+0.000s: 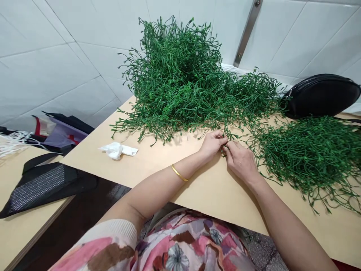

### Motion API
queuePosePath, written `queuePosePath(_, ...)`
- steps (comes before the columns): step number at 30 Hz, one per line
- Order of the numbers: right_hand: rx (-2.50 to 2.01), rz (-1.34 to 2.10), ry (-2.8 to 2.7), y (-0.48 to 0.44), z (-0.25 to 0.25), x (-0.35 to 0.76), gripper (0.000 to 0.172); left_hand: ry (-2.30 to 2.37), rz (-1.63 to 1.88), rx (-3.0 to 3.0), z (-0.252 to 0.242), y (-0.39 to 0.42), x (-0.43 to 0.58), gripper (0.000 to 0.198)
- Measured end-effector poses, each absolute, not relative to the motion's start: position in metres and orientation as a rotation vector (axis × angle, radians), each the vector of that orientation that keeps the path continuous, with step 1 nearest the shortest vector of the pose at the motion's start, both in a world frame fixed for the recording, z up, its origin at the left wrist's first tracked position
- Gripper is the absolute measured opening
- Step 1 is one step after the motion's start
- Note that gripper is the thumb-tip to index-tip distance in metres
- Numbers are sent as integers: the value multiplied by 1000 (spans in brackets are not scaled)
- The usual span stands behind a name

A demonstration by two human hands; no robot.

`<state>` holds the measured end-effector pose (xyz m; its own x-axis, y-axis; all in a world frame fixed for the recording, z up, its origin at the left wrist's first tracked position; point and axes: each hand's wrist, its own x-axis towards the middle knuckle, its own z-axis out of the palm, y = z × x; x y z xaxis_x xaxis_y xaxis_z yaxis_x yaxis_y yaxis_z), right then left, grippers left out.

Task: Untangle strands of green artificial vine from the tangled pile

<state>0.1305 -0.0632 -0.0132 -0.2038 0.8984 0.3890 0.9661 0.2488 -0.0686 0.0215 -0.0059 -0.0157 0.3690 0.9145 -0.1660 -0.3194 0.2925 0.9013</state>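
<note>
My left hand [211, 145] and my right hand [241, 159] meet over the tabletop, fingertips almost touching. Between them is a thin green plant stem [224, 132], which looks artificial; its end pokes up above the fingers. Thumb and fingers of both hands are pinched on it, and they cover most of it. Just beyond the hands rises a big tangled heap of such green stems [180, 82], with small knobbly tips. A second, lower pile of stems [310, 150] lies to the right of my right hand.
A crumpled white tissue [114, 150] lies left on the wooden table [158, 165]. At the back right sits a black bag [321, 94]. Across a gap on the left, another table [11, 233] holds a black mesh bag [39, 186] and white cords [17, 143]. A tiled wall [93, 30] stands behind.
</note>
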Motion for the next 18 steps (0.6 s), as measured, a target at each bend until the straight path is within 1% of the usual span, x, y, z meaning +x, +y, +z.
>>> queuePosePath(3, -1746, -303, -2114, -62, -16, 135, 22, 821, 844, 908, -12, -3, 17, 18)
queuePosePath(8, -1677, -401, -2081, -59, -19, 146, 19, 863, 700, 923, -4, 0, 13, 17)
queuePosePath(13, -1572, -543, -2170, -58, -17, 147, 19, 849, 701, 918, -1, -1, 11, 16)
queuePosePath(18, -1568, -509, -2232, -60, -14, 143, 20, 888, 726, 918, -2, -3, 15, 21)
